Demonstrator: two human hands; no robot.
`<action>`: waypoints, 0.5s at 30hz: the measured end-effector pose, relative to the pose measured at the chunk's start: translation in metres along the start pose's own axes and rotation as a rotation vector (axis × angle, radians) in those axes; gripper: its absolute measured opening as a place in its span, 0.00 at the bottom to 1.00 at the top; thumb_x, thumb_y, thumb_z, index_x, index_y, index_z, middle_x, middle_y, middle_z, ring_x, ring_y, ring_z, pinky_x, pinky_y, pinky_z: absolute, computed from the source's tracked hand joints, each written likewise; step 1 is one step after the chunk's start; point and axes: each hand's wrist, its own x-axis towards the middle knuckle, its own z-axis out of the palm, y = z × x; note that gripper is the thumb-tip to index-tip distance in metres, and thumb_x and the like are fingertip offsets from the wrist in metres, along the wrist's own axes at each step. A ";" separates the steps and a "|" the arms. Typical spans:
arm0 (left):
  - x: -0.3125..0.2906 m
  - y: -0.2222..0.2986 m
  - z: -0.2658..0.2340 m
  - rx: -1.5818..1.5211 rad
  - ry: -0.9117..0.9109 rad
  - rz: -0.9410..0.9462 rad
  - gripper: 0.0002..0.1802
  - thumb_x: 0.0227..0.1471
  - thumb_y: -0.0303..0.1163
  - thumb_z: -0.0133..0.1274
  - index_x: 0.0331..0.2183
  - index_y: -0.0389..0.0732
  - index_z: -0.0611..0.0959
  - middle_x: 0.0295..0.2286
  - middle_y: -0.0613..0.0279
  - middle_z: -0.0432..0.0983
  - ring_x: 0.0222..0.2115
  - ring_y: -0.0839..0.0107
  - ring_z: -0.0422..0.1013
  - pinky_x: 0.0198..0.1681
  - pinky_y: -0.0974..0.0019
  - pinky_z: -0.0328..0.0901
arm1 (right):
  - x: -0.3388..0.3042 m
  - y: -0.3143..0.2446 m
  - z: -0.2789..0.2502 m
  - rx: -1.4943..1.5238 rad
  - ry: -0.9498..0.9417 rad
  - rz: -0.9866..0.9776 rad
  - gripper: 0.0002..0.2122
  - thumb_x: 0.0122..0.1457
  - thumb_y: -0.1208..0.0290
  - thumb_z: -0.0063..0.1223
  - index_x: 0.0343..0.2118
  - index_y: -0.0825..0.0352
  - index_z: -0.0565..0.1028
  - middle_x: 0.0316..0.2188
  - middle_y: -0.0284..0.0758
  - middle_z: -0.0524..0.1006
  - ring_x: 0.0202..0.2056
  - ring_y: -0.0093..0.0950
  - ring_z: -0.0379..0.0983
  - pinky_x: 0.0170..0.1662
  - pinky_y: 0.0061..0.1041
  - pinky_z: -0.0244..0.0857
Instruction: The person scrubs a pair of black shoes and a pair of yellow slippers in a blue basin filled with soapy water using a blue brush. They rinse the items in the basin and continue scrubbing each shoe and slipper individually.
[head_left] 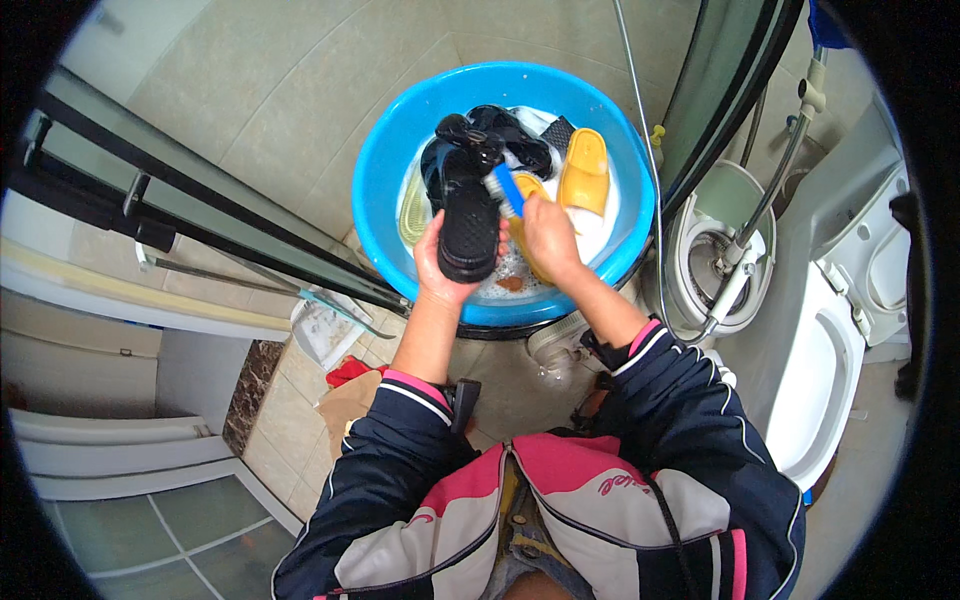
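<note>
My left hand (436, 268) grips the heel end of a black slipper (468, 222), its textured face turned up, above a round blue basin (366, 200). A blue scrub brush (507, 190) with pale bristles is in my closed right hand (551, 240), next to the slipper's right edge. Suds and water fill the basin. Behind the held slipper lie more black footwear (520, 140), partly overlapping. At the right inside the basin rests a yellow slipper (585, 176); another yellow one is partly hidden under my right hand. A pale green slipper (412, 212) shows at the left inside wall.
A white toilet (812, 375) stands at the right, with a mop bucket (715, 285) and its mop handle nearer the basin. A dustpan (325, 332) and a red cloth (350, 371) lie left of my arm. Dark-framed shower doors (235, 228) flank the basin.
</note>
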 end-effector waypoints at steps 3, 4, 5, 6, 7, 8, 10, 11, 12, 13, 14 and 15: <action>-0.004 0.013 0.000 -0.045 0.198 0.164 0.25 0.53 0.47 0.42 0.45 0.38 0.76 0.40 0.48 0.75 0.39 0.52 0.72 0.43 0.46 0.66 | -0.021 -0.022 0.002 -0.023 -0.049 -0.015 0.22 0.63 0.62 0.31 0.21 0.71 0.74 0.22 0.53 0.74 0.27 0.53 0.72 0.34 0.48 0.66; -0.005 0.017 -0.002 -0.014 0.211 0.166 0.24 0.52 0.46 0.43 0.43 0.38 0.77 0.40 0.52 0.76 0.39 0.53 0.72 0.44 0.45 0.66 | -0.023 -0.028 -0.006 -0.046 -0.058 -0.043 0.22 0.63 0.62 0.32 0.21 0.71 0.74 0.22 0.52 0.74 0.26 0.52 0.72 0.34 0.48 0.66; -0.004 0.018 -0.002 -0.017 0.250 0.180 0.23 0.52 0.45 0.44 0.43 0.38 0.77 0.40 0.52 0.76 0.38 0.53 0.73 0.44 0.46 0.66 | -0.025 -0.034 -0.014 -0.068 -0.065 -0.071 0.22 0.63 0.62 0.32 0.21 0.70 0.75 0.21 0.52 0.75 0.26 0.52 0.72 0.34 0.48 0.66; -0.003 0.019 -0.001 -0.015 0.293 0.190 0.21 0.52 0.44 0.46 0.42 0.38 0.77 0.39 0.52 0.76 0.38 0.53 0.73 0.44 0.47 0.67 | -0.029 -0.040 -0.019 -0.112 -0.109 -0.117 0.22 0.63 0.62 0.33 0.21 0.70 0.75 0.21 0.52 0.75 0.26 0.51 0.73 0.33 0.47 0.66; -0.003 0.021 0.000 -0.014 0.336 0.200 0.20 0.52 0.43 0.47 0.41 0.38 0.77 0.38 0.52 0.77 0.37 0.53 0.73 0.44 0.48 0.67 | -0.032 -0.047 -0.024 -0.155 -0.153 -0.162 0.21 0.63 0.62 0.33 0.21 0.70 0.75 0.21 0.51 0.75 0.25 0.51 0.73 0.33 0.47 0.67; -0.005 0.023 -0.003 0.024 0.326 0.178 0.19 0.52 0.41 0.48 0.41 0.37 0.77 0.38 0.52 0.77 0.37 0.54 0.74 0.44 0.50 0.68 | -0.033 -0.050 -0.026 -0.199 -0.195 -0.207 0.21 0.63 0.63 0.34 0.21 0.69 0.75 0.20 0.51 0.75 0.25 0.50 0.73 0.32 0.47 0.67; -0.007 0.018 -0.012 0.096 0.302 0.104 0.18 0.52 0.39 0.50 0.41 0.36 0.77 0.37 0.52 0.77 0.35 0.56 0.75 0.43 0.53 0.69 | -0.027 -0.028 -0.008 -0.253 -0.096 -0.196 0.20 0.62 0.63 0.35 0.21 0.69 0.76 0.20 0.50 0.75 0.24 0.49 0.74 0.30 0.46 0.68; -0.008 0.008 -0.003 0.129 0.254 0.062 0.18 0.53 0.37 0.50 0.43 0.36 0.77 0.36 0.52 0.77 0.34 0.59 0.75 0.42 0.56 0.70 | -0.012 -0.003 0.002 -0.310 -0.030 -0.177 0.20 0.62 0.63 0.35 0.21 0.69 0.76 0.20 0.50 0.75 0.24 0.49 0.74 0.30 0.46 0.68; -0.009 -0.002 0.010 0.187 0.304 0.031 0.20 0.53 0.38 0.50 0.44 0.36 0.76 0.37 0.53 0.77 0.35 0.60 0.75 0.43 0.56 0.69 | -0.001 0.011 0.008 -0.364 0.032 -0.159 0.20 0.62 0.63 0.36 0.20 0.69 0.76 0.20 0.50 0.76 0.25 0.48 0.74 0.30 0.46 0.68; -0.011 -0.013 0.023 0.262 0.309 0.103 0.20 0.53 0.38 0.50 0.44 0.36 0.76 0.37 0.53 0.77 0.36 0.60 0.75 0.43 0.56 0.69 | 0.008 -0.012 -0.012 -0.273 -0.018 0.160 0.21 0.62 0.63 0.35 0.19 0.70 0.77 0.20 0.52 0.76 0.26 0.49 0.75 0.31 0.46 0.69; -0.011 -0.020 0.030 0.338 0.313 0.175 0.20 0.53 0.38 0.50 0.44 0.36 0.76 0.38 0.53 0.77 0.36 0.59 0.75 0.44 0.56 0.69 | 0.011 -0.001 -0.008 -0.250 0.000 0.152 0.23 0.61 0.62 0.35 0.19 0.72 0.77 0.20 0.53 0.75 0.26 0.49 0.75 0.30 0.46 0.69; -0.010 -0.016 0.015 0.376 0.301 0.101 0.21 0.52 0.38 0.51 0.45 0.36 0.75 0.39 0.53 0.76 0.37 0.60 0.74 0.45 0.57 0.69 | 0.009 0.000 -0.003 -0.218 0.004 0.167 0.22 0.61 0.62 0.36 0.18 0.72 0.76 0.20 0.53 0.75 0.25 0.49 0.75 0.30 0.45 0.69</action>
